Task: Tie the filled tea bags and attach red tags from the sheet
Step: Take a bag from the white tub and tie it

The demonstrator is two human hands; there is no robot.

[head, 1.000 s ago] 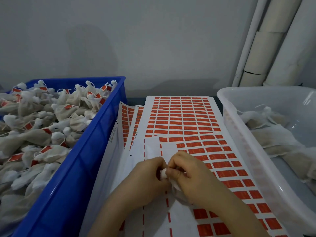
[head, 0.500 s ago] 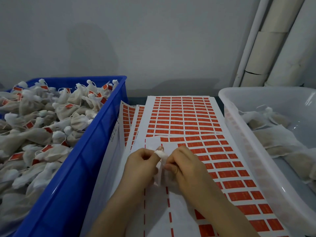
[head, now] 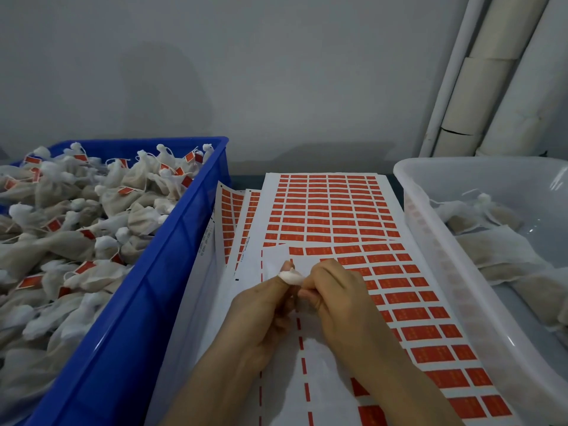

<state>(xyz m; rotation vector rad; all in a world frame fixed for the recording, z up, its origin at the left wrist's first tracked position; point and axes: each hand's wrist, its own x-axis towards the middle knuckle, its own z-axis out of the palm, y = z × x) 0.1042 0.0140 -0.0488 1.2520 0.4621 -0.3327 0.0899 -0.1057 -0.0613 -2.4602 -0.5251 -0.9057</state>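
Hands: left hand and right hand meet at the centre, just above the tag sheet.
Left hand: fingers curled, thumb and fingers pinching the white gathered top of a tea bag.
Right hand: fingers curled tight against the same tea bag from the other side; whether it grips the fabric or a string cannot be made out.
Tea bag: only its white top shows between the fingertips; the filled body is hidden behind the hands.
Tag sheet: rows of red tags on white backing, lying between the two bins, with bare backing nearest the person; more sheets peek out beneath its left edge.
Blue bin: at the left, heaped with tied, red-tagged bags; cut off by the frame edge.
Clear bin: at the right, holding flat bags, partly cut off.
Pipes: pale, upright, in the far right corner.
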